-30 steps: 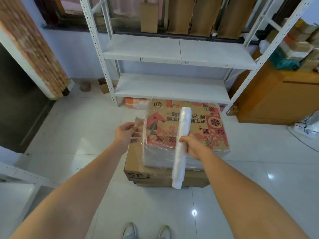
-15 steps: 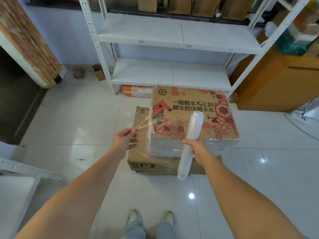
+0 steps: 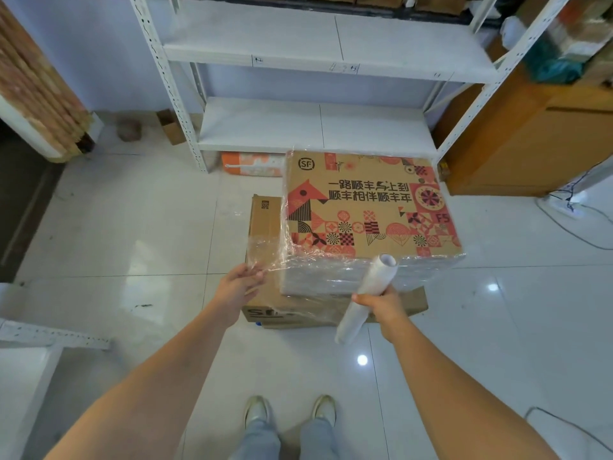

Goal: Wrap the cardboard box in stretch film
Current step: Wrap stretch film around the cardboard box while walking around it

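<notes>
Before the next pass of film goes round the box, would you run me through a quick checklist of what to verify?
1. Roll held firmly: right hand grips the film roll mid-length: ok.
2. Loose film controlled: left hand holds the film sheet at the printed box's near left corner: ok.
3. Near side covered: film lies across it: ok.
4. Top covered: cannot tell.
5. Box seated: rests on the plain lower box, overhanging to the right: not ok.
6. Far side wrapped: hidden: cannot tell.

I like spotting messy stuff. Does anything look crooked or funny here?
Yes. The printed box sits off-centre on the plain box, overhanging its right side. A wrinkled film tail sticks out at the near-left corner, held by the left hand.
</notes>
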Available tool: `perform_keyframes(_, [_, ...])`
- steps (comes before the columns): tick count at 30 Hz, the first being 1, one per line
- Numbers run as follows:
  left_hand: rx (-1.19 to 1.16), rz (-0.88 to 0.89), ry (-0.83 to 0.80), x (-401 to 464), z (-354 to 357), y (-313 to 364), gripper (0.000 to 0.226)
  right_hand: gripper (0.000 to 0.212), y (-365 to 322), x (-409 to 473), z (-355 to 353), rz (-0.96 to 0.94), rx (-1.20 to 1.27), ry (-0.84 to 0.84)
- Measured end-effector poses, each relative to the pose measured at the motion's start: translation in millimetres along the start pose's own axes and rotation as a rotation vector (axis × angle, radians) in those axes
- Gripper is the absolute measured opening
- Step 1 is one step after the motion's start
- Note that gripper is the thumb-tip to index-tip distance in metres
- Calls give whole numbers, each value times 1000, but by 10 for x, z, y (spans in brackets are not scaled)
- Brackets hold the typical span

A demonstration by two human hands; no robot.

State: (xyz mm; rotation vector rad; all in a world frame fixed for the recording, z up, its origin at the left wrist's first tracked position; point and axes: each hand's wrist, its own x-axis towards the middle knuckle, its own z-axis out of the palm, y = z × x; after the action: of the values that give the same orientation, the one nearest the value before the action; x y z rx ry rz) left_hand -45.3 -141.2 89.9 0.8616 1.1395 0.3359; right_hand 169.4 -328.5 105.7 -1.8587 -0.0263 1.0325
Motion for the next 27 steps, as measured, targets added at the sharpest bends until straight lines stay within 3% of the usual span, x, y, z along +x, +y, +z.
perform_keyframes(2, [16,5,-25,22,12,20,21,50,49,33,4,21,3,-14])
perform_keyframes(6, [68,45,-61,38,72,48,6,47,88,75,37,66,49,-43])
perform_keyframes(12, [2,94,29,62,29,-84,15,51,163,97,-2,103,81,-116])
perform_keyframes(21, [-46,88,0,121,-40,-176,16,46,291,162,51,-9,-26,119])
perform_keyframes(27, [-39,107,-2,246,16,-106,25,44,255,251,32,-28,-45,118])
